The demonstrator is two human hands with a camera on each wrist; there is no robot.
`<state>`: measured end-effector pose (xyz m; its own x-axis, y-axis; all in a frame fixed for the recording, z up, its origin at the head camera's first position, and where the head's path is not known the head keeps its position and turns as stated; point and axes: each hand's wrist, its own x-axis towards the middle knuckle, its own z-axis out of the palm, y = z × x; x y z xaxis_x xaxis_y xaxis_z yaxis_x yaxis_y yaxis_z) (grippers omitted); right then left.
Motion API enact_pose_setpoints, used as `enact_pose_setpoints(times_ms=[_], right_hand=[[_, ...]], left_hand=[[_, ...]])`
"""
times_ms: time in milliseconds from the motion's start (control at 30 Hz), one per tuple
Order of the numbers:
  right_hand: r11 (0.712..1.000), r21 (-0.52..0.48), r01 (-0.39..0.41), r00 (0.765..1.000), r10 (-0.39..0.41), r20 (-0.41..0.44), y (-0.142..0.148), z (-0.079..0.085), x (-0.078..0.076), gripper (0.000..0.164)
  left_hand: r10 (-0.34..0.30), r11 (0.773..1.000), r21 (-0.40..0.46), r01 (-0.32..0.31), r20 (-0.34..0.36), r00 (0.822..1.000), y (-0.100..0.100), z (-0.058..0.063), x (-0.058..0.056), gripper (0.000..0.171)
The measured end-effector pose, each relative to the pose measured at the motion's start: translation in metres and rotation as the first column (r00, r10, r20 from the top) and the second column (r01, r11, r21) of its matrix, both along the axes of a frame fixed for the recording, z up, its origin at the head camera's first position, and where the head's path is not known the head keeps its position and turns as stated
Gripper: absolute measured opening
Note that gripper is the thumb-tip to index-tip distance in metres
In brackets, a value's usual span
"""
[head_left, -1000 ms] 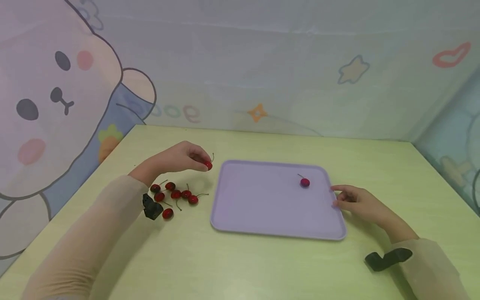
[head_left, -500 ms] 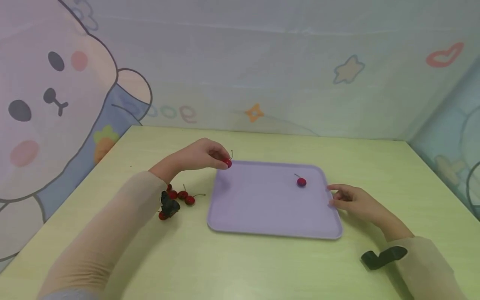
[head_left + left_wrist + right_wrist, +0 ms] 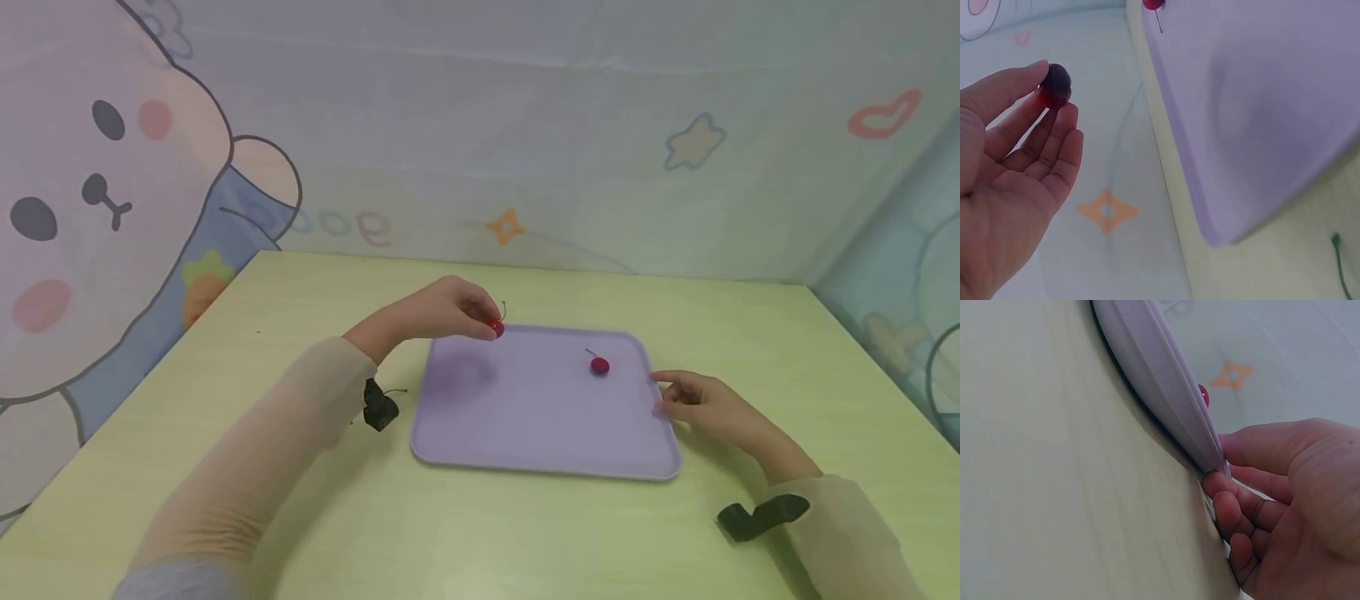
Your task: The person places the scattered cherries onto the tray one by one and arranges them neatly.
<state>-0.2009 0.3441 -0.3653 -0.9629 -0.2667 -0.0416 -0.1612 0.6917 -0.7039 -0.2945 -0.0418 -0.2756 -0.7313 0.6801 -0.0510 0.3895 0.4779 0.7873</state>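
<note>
My left hand (image 3: 442, 310) pinches a dark red cherry (image 3: 497, 328) between thumb and fingertips, its thin stem pointing up. It hangs above the far left part of a lilac tray (image 3: 525, 425). In the left wrist view, the same cherry (image 3: 1055, 86) sits at the thumb tip. Another cherry (image 3: 600, 366) lies on the tray, towards its far right. At the tray's right edge, my right hand (image 3: 701, 398) grips the rim. The right wrist view has thumb and fingers of that hand (image 3: 1316, 481) on either side of the tray rim (image 3: 1172, 381).
Left of the tray, a cherry stem (image 3: 395, 391) pokes out past the black wrist camera (image 3: 380, 407). My left sleeve (image 3: 277, 442) covers the spot where several cherries lay. A printed cloth backdrop (image 3: 450, 125) rises behind the pale yellow-green table (image 3: 525, 533).
My left hand has carried the cherry rightward from beside the tray to over it. The left forearm now covers the loose cherries. The right hand keeps its place on the rim.
</note>
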Motion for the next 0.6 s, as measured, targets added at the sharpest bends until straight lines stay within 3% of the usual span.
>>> enact_pose_setpoints(times_ms=[300,600], right_hand=[[1.0,-0.012,-0.004,1.0,0.004,-0.004,0.001,-0.001,-0.001,0.051],[1.0,-0.011,-0.005,1.0,0.005,-0.007,-0.001,0.001,0.0,0.05]], left_hand=[[-0.041,0.999,0.007,0.041,-0.057,0.998,0.03,-0.007,-0.005,0.019],[-0.057,0.997,-0.052,0.053,-0.064,0.996,0.059,-0.023,-0.006,0.019]])
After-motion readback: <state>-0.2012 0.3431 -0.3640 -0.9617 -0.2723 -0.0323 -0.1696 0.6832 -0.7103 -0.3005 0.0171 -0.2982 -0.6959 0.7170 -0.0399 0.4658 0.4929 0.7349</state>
